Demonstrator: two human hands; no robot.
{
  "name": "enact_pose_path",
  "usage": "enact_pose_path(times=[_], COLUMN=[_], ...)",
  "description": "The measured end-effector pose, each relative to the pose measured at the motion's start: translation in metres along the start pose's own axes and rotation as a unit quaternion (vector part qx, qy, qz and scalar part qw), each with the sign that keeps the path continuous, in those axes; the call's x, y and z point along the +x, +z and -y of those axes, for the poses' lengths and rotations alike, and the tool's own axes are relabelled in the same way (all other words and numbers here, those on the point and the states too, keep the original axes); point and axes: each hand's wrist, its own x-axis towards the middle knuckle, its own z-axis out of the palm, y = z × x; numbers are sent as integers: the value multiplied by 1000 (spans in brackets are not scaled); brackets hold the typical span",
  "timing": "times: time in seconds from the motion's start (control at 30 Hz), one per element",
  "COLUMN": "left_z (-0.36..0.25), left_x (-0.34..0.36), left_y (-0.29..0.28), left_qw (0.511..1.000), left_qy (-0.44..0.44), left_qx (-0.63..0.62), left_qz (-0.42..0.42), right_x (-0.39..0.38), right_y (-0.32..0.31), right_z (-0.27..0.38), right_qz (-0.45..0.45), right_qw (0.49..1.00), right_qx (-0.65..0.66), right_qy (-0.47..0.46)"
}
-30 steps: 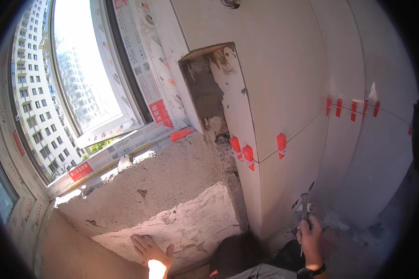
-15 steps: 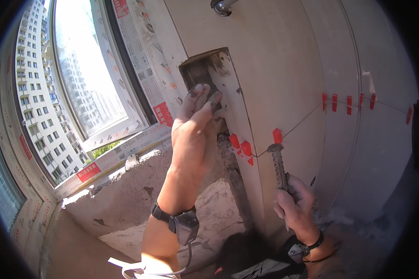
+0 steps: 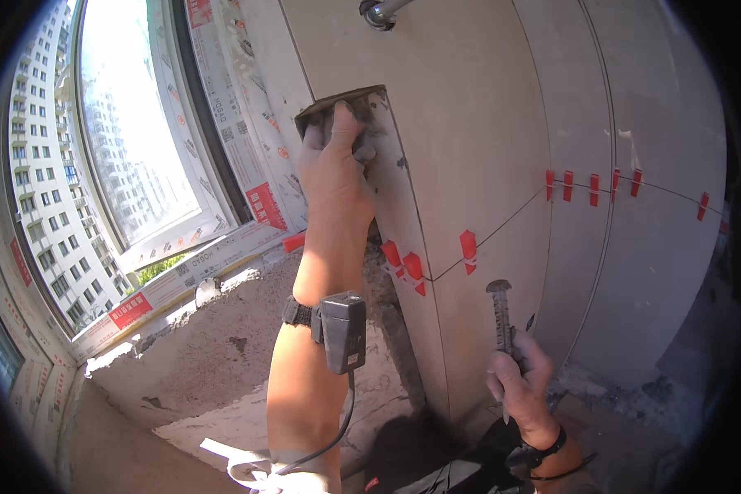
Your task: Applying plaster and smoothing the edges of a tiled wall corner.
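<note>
My left hand (image 3: 336,160) is raised into a dark hollow (image 3: 311,122) at the top of a narrow wall strip, between the window frame and a large beige tile (image 3: 469,123). Its fingers are curled and dusty against the hollow's mortar-smeared inner side; what they hold, if anything, is hidden. Lower on the right, my right hand (image 3: 522,380) is wrapped round a chisel (image 3: 501,317), a ribbed metal bar with a flattened, mushroomed head pointing up. A thin tip pokes out below that fist. The chisel stands apart from the wall.
Red wedge clips (image 3: 468,251) line the tile joint, with several more along the right wall. A metal pipe fitting (image 3: 380,14) juts out above. At left an open window (image 3: 152,148) sits over a rough, broken ledge (image 3: 214,329). Rubble (image 3: 659,391) lies at the lower right.
My left hand has moved up, its fingers now deeper in the hollow near its top edge. The chisel, still in my right hand, has dropped away from the red clips. The view has shifted slightly.
</note>
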Motion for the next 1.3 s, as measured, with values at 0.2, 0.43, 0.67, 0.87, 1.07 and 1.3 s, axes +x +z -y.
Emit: enact_pose_path(times=[0.2, 0.43, 0.67, 0.87, 1.07, 1.3], left_z=[11, 19, 22, 16, 20, 25], left_x=[5, 14, 14, 7, 10, 15], left_y=[5, 0, 5, 10, 11, 9], left_qw=[999, 1000, 996, 998, 997, 995], left_qy=[22, 21, 71, 35, 61, 79], left_qx=[26, -10, 10, -29, -27, -32], left_qz=[-33, -13, -58, -43, -42, -57], right_x=[-1, -4, -8, -12, -14, -17], right_y=[0, -5, -9, -10, -7, -7], right_z=[-5, -7, -12, -10, -4, -3], right_qz=[-11, -30, -36, -45, -64, -69], right_qw=[1000, 999, 998, 998, 997, 996], right_qx=[-7, -35, -41, -45, -35, -52], right_qy=[3, 14, 17, 29, 26, 28])
